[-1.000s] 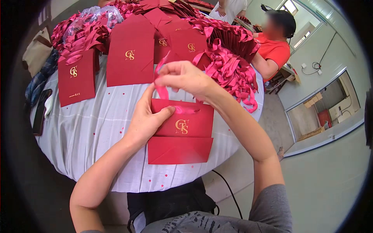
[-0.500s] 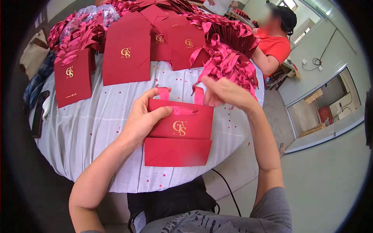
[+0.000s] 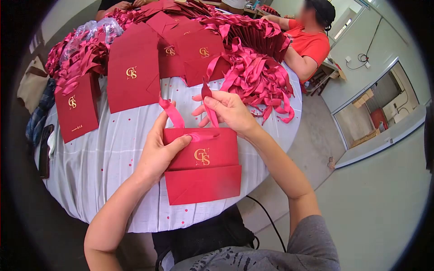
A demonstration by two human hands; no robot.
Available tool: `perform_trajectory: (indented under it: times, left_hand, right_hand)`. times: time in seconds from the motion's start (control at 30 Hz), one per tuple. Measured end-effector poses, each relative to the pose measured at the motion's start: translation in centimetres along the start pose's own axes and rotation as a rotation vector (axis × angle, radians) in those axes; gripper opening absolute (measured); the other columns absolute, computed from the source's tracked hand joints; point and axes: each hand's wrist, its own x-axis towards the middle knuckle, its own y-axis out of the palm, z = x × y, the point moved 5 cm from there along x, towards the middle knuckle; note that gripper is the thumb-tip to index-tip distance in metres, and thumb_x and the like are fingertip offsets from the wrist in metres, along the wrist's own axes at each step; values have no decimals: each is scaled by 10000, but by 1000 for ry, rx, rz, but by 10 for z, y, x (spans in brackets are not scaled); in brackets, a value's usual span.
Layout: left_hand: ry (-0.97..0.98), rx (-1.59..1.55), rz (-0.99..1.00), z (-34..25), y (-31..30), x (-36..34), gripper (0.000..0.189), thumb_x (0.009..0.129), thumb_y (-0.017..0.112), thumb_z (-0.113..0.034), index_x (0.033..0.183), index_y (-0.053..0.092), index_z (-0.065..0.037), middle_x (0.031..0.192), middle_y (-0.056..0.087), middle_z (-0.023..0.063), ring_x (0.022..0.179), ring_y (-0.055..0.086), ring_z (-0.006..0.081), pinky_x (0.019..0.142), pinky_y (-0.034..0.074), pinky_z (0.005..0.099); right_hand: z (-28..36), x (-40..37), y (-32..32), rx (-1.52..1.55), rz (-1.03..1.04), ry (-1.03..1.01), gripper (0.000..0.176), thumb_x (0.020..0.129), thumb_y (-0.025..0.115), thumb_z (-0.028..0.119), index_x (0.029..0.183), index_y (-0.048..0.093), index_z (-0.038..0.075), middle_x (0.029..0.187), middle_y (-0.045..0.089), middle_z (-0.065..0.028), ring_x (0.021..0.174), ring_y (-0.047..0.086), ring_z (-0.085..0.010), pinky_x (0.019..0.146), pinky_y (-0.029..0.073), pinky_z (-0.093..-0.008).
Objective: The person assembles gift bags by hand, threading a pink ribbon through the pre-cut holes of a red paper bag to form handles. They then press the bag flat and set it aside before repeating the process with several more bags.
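Note:
A small red paper bag point(image 3: 205, 186) with gold letters and a folded lower part lies at the table's front. My left hand point(image 3: 162, 147) grips its upper left side, thumb on the front beside a pink ribbon. One ribbon end point(image 3: 174, 115) rises above the bag's top edge near my left fingers. My right hand point(image 3: 228, 110) pinches the other ribbon end point(image 3: 209, 106) between thumb and index finger, above the bag's top right; its other fingers are spread.
Larger red bags point(image 3: 133, 67) stand across the white tablecloth point(image 3: 113, 158). A heap of pink ribbons point(image 3: 260, 81) lies at the right. A dark phone point(image 3: 45, 151) rests at the left edge. A person in red point(image 3: 309, 47) sits at the back right.
My right hand has moved left and now pinches the ribbon end, pulled upright. The left ribbon end stands higher. The camera view has shifted slightly.

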Motion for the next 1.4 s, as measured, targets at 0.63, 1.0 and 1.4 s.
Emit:
perform_trajectory:
  times: [0.63, 1.0, 1.4]
  left_hand:
    - [97, -247, 4, -9, -8, 3, 565, 834, 625, -1, 1316, 333, -37, 1015, 594, 114, 902, 629, 163, 744, 545, 294]
    - [336, 32, 50, -35, -19, 10, 522, 905, 575, -341, 1276, 417, -8, 1041, 584, 70, 979, 568, 139, 826, 459, 295]
    - [259, -247, 507, -45, -11, -2, 481, 867, 640, -333, 1218, 473, -50, 1127, 560, 43, 1028, 550, 139, 882, 465, 309]
  right_hand:
    - [3, -34, -11, 358, 35, 230, 468, 955, 462, 405, 1133, 564, -15, 1045, 652, -106, 982, 618, -187, 852, 496, -344]
    - [141, -65, 77, -1172, -564, -728, 180, 832, 585, 114, 946, 617, -22, 860, 635, -206, 782, 630, -354, 694, 503, -420]
    - [126, -23, 110, -715, -223, -160, 388, 912, 546, 305, 1126, 577, -17, 923, 559, -138, 863, 578, -232, 736, 466, -332]
